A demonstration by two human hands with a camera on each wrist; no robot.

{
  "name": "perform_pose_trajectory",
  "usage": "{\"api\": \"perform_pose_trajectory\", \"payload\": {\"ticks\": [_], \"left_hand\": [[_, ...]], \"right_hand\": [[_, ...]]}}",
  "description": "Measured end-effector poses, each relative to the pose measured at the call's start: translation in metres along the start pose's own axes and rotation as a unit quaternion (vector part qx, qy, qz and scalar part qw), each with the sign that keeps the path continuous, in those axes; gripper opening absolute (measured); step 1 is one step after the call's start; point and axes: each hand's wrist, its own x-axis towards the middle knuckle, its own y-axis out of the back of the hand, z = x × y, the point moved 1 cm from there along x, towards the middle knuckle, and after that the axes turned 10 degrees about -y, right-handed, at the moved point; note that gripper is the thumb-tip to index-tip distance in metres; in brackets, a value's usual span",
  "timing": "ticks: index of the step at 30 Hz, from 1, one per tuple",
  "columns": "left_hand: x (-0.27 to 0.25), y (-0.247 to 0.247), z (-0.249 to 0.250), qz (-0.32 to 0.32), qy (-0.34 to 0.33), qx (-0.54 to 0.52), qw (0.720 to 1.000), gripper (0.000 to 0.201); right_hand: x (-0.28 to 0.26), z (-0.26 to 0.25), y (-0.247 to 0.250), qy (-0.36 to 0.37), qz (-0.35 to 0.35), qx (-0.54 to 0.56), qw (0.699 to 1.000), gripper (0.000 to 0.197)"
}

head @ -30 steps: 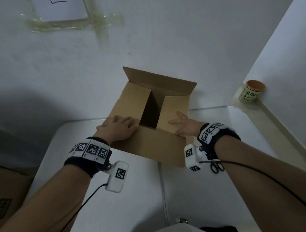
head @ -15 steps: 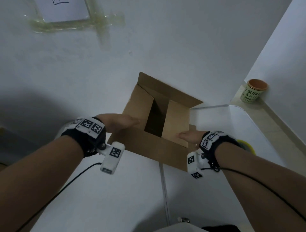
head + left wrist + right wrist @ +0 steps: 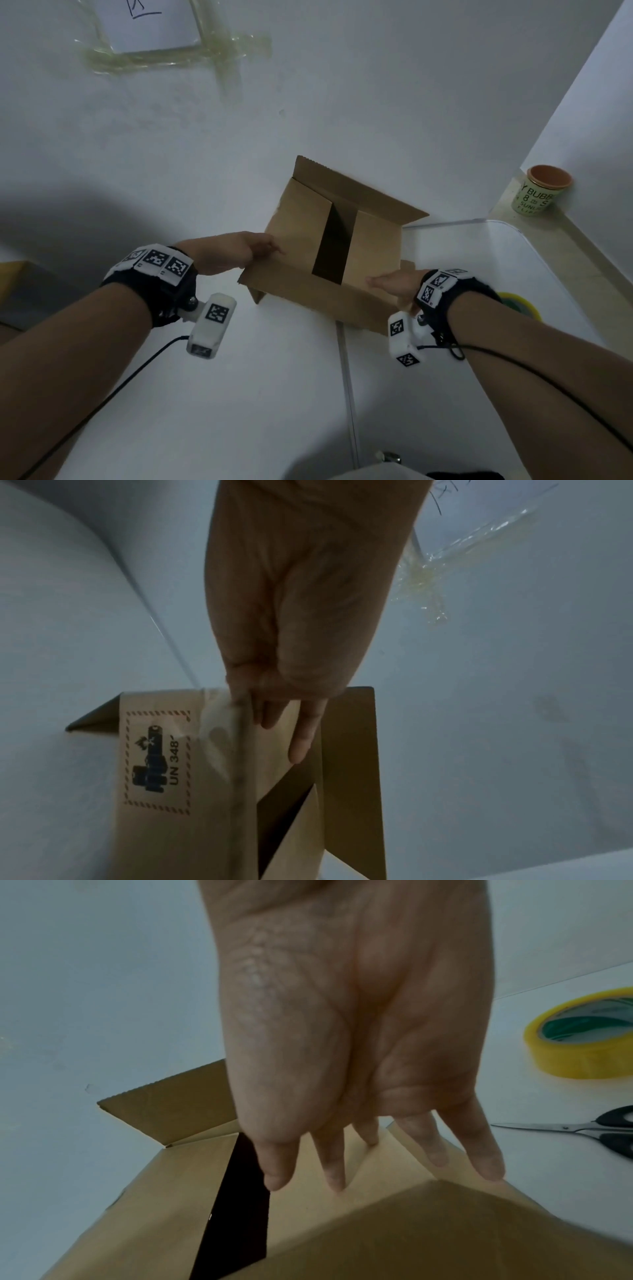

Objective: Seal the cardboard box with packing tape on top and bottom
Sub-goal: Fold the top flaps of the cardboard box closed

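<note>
The brown cardboard box (image 3: pixel 301 236) sits tilted between my hands, its open end turned toward me. Two inner flaps are folded in with a dark gap between them; the far and near outer flaps stick out. My left hand (image 3: pixel 239 251) presses straight fingers (image 3: pixel 301 739) against the box's left side (image 3: pixel 154 831), beside a strip of clear tape and a printed UN label. My right hand (image 3: pixel 390 286) lays straight fingers (image 3: pixel 334 1161) on the right inner flap (image 3: pixel 377 1172) and side. A yellow packing tape roll (image 3: pixel 582 1039) lies on the table to the right, partly hidden behind my right wrist in the head view (image 3: pixel 520 303).
Black-handled scissors (image 3: pixel 599 1129) lie on the white table (image 3: pixel 274 394) near the tape. A green cup (image 3: pixel 537 195) stands on a ledge at the right. The white wall is just behind the box. Another cardboard piece (image 3: pixel 13 274) shows at the left edge.
The box has been tipped up and turned, shifting right and away. Both hands slid from the top of the flaps to the box's sides. The tape roll has come into view.
</note>
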Motion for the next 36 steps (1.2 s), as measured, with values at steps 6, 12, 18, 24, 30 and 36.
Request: {"api": "perform_pose_trajectory", "payload": {"ticks": [6, 12, 18, 24, 30, 36], "left_hand": [[-0.01, 0.009, -0.003, -0.084, -0.014, -0.015, 0.996, 0.062], [-0.002, 0.0, -0.006, -0.013, -0.03, -0.037, 0.999, 0.043], [0.021, -0.019, -0.017, 0.151, -0.045, -0.084, 0.984, 0.054], [0.028, -0.03, -0.018, 0.258, -0.024, -0.067, 0.964, 0.05], [0.029, -0.041, -0.018, 0.342, 0.048, 0.158, 0.925, 0.041], [0.031, -0.03, -0.022, 0.339, 0.078, 0.197, 0.917, 0.038]], "right_hand": [[0.005, 0.002, 0.002, -0.022, -0.017, 0.031, 0.999, 0.073], [0.007, 0.0, 0.015, 0.02, 0.003, -0.016, 1.0, 0.12], [0.008, -0.012, 0.076, 0.025, 0.159, 0.094, 0.982, 0.077], [0.023, -0.019, 0.065, 0.057, 0.26, 0.117, 0.957, 0.068], [0.045, -0.013, 0.037, 0.056, 0.332, 0.121, 0.934, 0.059], [0.049, -0.02, 0.028, 0.107, 0.402, 0.149, 0.897, 0.054]]}}
